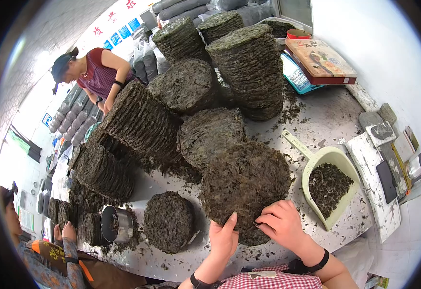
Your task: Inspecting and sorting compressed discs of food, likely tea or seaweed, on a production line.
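Observation:
A large round cake of dried seaweed [245, 178], dark brown-green and rough, is tilted up in front of me. My left hand [224, 238] grips its near edge, thumb on the upper face and fingers mostly hidden beneath. At the same edge, my right hand [283, 224] is closed in a pinch on a bit of dark seaweed against the cake. More seaweed shows below the cake between my hands; whether it is a second cake I cannot tell. To the left sits a short stack of seaweed cakes [169, 221].
Tall seaweed stacks [249, 67] fill the table's far side. On the right are a pale dustpan [340, 159] holding scraps, a flat box [319, 58] over a blue scale [295, 74], and a phone [387, 181]. A metal ring [124, 225] lies left, near two co-workers.

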{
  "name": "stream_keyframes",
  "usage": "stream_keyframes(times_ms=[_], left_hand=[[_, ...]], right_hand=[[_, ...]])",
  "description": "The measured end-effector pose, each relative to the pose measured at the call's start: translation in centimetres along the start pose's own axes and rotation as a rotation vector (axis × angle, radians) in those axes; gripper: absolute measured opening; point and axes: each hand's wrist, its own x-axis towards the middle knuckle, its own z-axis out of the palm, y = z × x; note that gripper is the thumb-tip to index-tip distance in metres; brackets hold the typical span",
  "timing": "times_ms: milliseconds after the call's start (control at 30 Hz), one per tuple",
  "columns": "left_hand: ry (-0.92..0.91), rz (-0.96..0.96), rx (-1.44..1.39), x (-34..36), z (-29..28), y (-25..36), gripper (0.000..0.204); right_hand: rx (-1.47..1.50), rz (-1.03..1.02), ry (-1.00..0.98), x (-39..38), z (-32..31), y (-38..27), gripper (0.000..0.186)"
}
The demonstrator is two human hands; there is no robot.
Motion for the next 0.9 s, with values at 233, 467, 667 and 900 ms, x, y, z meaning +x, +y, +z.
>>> stream_keyframes(times_ms=[233,467,667,900], left_hand=[[0.004,-0.016,-0.022,0.1,-0.4,-0.3,0.031],[-0.06,0.122,0.316,-0.1,-1.2,-1.5,0.03],[0.029,0.05,0.09,1.3,-1.0,-0.7,0.031],[0.039,-0.115,-0.074,2.1,-1.9,0.0,0.029]], right_hand=[[0.154,0.153,0.127,0.6,0.2,-0.6,0.015],[0.217,0.267,0.093,1.7,0.9,-0.4,0.011],[0.334,0.176,0.003,1.5,-1.2,-0.1,0.011],[0.379,0.864,0.115,-5.3,-12.2,8.4,0.014]])
